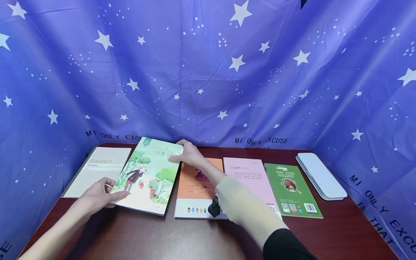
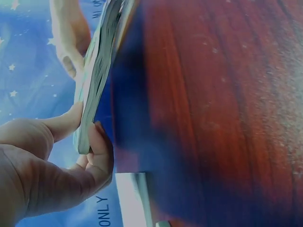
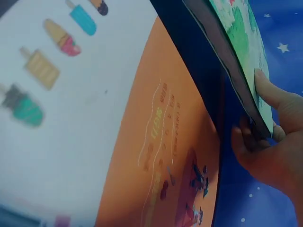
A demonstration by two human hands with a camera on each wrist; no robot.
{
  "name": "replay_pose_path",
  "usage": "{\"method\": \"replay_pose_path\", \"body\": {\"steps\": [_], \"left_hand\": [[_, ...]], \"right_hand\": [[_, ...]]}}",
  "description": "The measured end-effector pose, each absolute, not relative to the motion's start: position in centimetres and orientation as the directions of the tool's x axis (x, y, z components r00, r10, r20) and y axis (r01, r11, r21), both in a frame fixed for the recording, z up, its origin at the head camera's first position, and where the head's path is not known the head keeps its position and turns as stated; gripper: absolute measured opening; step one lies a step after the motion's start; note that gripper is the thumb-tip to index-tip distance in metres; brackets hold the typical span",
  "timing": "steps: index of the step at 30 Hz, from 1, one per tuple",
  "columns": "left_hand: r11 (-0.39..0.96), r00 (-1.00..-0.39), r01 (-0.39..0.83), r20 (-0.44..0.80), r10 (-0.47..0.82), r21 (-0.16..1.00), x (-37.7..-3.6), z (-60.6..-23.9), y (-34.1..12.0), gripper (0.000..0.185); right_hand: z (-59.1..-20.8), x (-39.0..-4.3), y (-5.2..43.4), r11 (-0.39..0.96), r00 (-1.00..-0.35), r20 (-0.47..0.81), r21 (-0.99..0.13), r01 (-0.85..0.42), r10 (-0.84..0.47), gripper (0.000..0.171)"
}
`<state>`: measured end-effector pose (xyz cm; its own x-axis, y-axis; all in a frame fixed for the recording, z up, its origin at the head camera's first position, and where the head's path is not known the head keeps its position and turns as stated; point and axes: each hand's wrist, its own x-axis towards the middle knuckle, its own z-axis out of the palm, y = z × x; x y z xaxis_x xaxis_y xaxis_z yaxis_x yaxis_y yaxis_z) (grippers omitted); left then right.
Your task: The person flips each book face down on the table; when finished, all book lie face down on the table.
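A light green book [image 1: 147, 177] with an animal and trees on its cover is held up off the table by both hands. My left hand [image 1: 99, 195] grips its lower left corner, thumb on the cover and fingers beneath, as the left wrist view shows on the book's page edges [image 2: 97, 80]. At the upper right corner my right hand [image 1: 190, 155] pinches it the same way, thumb on the cover; in the right wrist view the fingers [image 3: 244, 142] curl under the book [image 3: 236, 61]. The book tilts in that view, its shadow falling on the table below.
A white "Gambit" notebook [image 1: 94, 177] lies at the left, partly behind the held book. To the right lie an orange and white book [image 1: 198, 187], a pink book [image 1: 243, 173], a green book [image 1: 292, 191] and a white case [image 1: 321, 177]. A starry blue curtain [image 1: 208, 72] surrounds the dark red table [image 1: 146, 238].
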<state>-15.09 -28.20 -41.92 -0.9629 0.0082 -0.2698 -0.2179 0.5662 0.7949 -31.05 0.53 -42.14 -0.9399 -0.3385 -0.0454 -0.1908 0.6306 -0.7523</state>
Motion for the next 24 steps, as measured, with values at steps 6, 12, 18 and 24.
{"method": "replay_pose_path", "body": {"steps": [6, 12, 18, 24], "left_hand": [[0.575, -0.963, -0.208, -0.267, 0.019, 0.791, -15.3, -40.9, -28.1, 0.055], [0.559, -0.969, -0.196, -0.246, 0.015, 0.806, -15.8, -40.1, -26.8, 0.067], [0.529, -0.973, -0.201, -0.233, -0.007, 0.825, -16.0, -39.7, -25.6, 0.056], [0.422, -0.989, -0.136, -0.147, -0.008, 0.896, -16.4, -39.5, -23.9, 0.05]], "right_hand": [[-41.6, -29.9, 2.6, 0.516, -0.952, -0.006, -0.841, -0.162, -0.307, 0.059], [-40.9, -28.5, 5.1, 0.446, -0.972, 0.008, -0.888, -0.115, -0.233, 0.051], [-40.2, -27.4, 7.1, 0.359, -0.981, -0.011, -0.931, -0.061, -0.194, 0.054], [-39.6, -26.4, 8.7, 0.233, -0.988, -0.003, -0.972, -0.033, -0.154, 0.048]]}}
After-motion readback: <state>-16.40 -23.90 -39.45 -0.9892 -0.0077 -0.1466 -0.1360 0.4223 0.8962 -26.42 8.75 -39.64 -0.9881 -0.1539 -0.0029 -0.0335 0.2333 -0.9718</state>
